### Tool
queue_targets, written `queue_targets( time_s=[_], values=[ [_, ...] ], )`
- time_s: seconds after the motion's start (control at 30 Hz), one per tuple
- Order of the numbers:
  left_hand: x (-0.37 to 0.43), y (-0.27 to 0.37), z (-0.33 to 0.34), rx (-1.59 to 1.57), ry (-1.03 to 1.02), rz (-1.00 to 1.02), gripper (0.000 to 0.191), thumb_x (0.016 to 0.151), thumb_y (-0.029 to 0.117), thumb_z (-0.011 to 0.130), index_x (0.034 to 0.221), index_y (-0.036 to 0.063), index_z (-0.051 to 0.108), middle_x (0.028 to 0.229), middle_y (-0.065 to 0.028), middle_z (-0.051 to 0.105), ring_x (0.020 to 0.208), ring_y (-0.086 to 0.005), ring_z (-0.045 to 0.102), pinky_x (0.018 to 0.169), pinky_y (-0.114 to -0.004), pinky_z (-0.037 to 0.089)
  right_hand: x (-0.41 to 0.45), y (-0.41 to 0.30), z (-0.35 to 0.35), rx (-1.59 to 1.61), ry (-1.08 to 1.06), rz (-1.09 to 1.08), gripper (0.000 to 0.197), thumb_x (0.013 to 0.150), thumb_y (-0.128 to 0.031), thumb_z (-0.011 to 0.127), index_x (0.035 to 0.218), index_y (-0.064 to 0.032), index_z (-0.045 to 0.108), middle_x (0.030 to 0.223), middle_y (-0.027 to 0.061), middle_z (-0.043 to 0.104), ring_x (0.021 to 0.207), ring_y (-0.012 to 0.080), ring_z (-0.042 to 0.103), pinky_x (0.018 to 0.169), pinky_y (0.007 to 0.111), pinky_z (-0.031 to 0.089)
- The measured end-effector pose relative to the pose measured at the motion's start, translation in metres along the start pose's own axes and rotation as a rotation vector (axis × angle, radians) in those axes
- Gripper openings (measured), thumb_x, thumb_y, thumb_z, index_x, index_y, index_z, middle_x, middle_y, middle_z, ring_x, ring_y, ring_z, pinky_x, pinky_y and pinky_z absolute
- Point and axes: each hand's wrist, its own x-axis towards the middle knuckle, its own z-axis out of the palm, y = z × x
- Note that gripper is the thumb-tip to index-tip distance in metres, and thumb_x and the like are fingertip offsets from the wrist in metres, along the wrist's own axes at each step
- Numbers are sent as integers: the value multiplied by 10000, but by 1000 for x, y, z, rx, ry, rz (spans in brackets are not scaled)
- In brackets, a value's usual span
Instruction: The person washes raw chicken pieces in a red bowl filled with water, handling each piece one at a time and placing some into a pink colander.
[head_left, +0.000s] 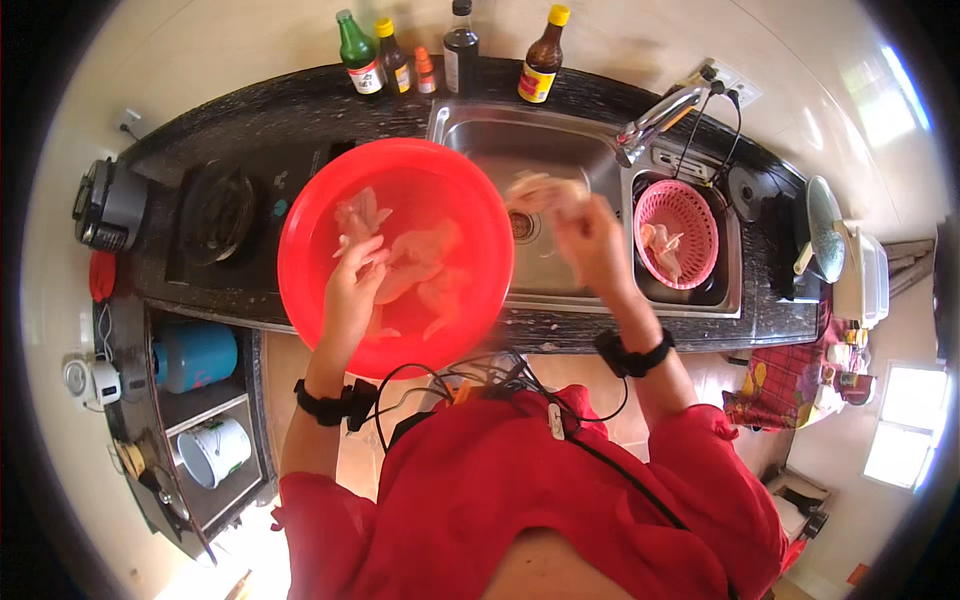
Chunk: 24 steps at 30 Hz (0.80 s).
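A large red plastic basin (480, 300) stands at the sink's left edge, with several raw chicken wings (424, 255) in it. Over the basin is my left hand (356, 281), its fingers loosely bent against or just above a pale chicken wing (360, 214); whether it grips that piece I cannot tell. My right hand (596, 244), blurred by motion, holds another chicken wing (547, 193) above the large steel sink bowl (555, 262). To the right, a pink perforated plastic basket (701, 232) sits in the small sink bowl, with raw chicken (665, 251) inside.
A chrome faucet (660, 124) reaches over the sink from the back right. Sauce bottles (540, 56) line the back of the dark counter (555, 330). A dark round pan (217, 214) lies to the left, near a rice cooker (112, 202). Black cables (480, 371) hang before my torso.
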Motion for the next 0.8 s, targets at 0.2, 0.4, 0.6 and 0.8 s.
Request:
queue_targets(
  time_s=[0.2, 0.4, 0.6, 0.8],
  values=[
    [-7, -4, 0, -133, -48, -224, 322, 916, 6, 520, 1235, -41, 512, 1179, -149, 570, 1065, -195, 589, 918, -305, 496, 12, 212, -112, 105, 322, 533, 303, 807, -290, 675, 743, -19, 555, 571, 48, 539, 518, 152, 554, 450, 306, 414],
    [-23, -2, -5, 30, 19, -296, 349, 896, 93, 576, 1226, -5, 521, 1081, -132, 593, 949, -198, 624, 622, -320, 601, -3, 331, -143, -465, 66, 224, 359, 717, -244, 720, 997, -41, 622, 872, 152, 645, 753, 299, 630, 668, 360, 516],
    [-28, -11, -1, -27, -24, -426, 326, 901, 100, 560, 1218, 28, 529, 1108, -116, 531, 977, -209, 584, 557, -325, 600, 11, 340, -135, -98, 297, 396, 453, 849, -270, 604, 1207, -4, 520, 898, 131, 661, 792, 244, 646, 637, 293, 520],
    [-36, -26, 8, 139, -126, -405, 304, 871, 62, 537, 1167, 2, 568, 1101, -128, 586, 1009, -199, 583, 824, -340, 526, 44, 101, -46, 22, -70, 249, 355, 919, -124, 517, 1259, -23, 522, 1155, 126, 605, 960, 191, 618, 782, 304, 508]
  ],
)
